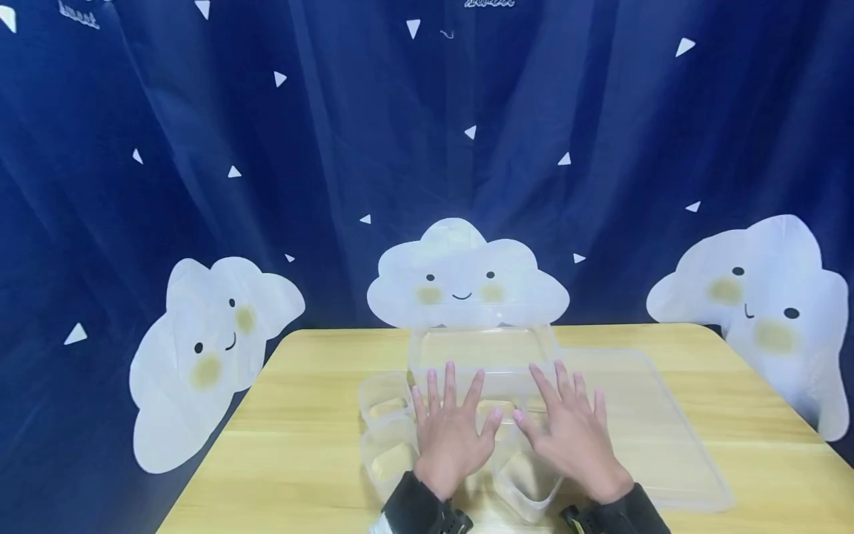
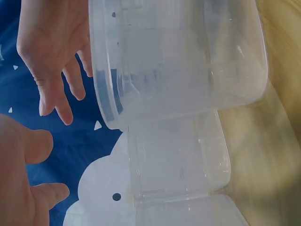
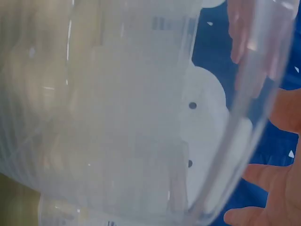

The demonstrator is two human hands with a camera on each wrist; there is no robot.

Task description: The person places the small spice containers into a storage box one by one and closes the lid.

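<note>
My left hand [image 1: 450, 441] is held palm down with fingers spread above a group of small translucent plastic containers. Beside it, my right hand [image 1: 575, 443] is spread the same way over the front right container [image 1: 527, 493]. Neither hand grips anything. Two more small containers stand at the left, a rear one [image 1: 385, 397] and a nearer one [image 1: 388, 454]. The left wrist view has a container [image 2: 183, 61] close by, with the fingers beyond its rim. In the right wrist view, a container wall [image 3: 136, 103] fills most of the picture. The hands partly hide the middle containers.
A larger clear rectangular container [image 1: 483, 347] stands at the back of the wooden table [image 1: 280, 452]. A flat translucent rectangular lid or sheet [image 1: 660, 437] lies to the right. Behind the table hangs a dark blue curtain [image 1: 333, 111] with white clouds.
</note>
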